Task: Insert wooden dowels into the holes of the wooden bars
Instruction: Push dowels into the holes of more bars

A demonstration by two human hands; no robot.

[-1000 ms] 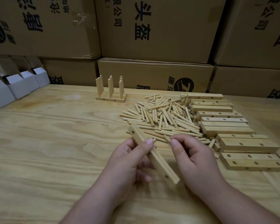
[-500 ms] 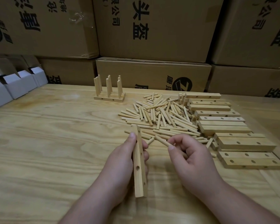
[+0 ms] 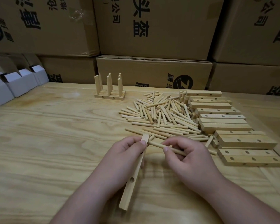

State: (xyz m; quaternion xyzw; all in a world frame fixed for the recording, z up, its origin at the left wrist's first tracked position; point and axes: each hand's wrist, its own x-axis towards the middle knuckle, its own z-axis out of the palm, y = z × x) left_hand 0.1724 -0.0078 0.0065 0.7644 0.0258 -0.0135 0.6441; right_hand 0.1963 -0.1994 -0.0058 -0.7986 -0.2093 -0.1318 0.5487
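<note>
Plywood table (image 3: 47, 143) carries it all — a row of drilled wooden bars (image 3: 223, 120) at the right, a loose dowel heap (image 3: 162, 115) beside them, a finished rack of upright dowels (image 3: 110, 88) farther back. Nearer, the left hand (image 3: 124, 160) grips one bar (image 3: 132, 178) on edge, thumb near its far end, the bar's near end jutting below the palm. The right hand (image 3: 191, 159) pinches a single dowel (image 3: 165, 147) — its tip meets the bar's top.
</note>
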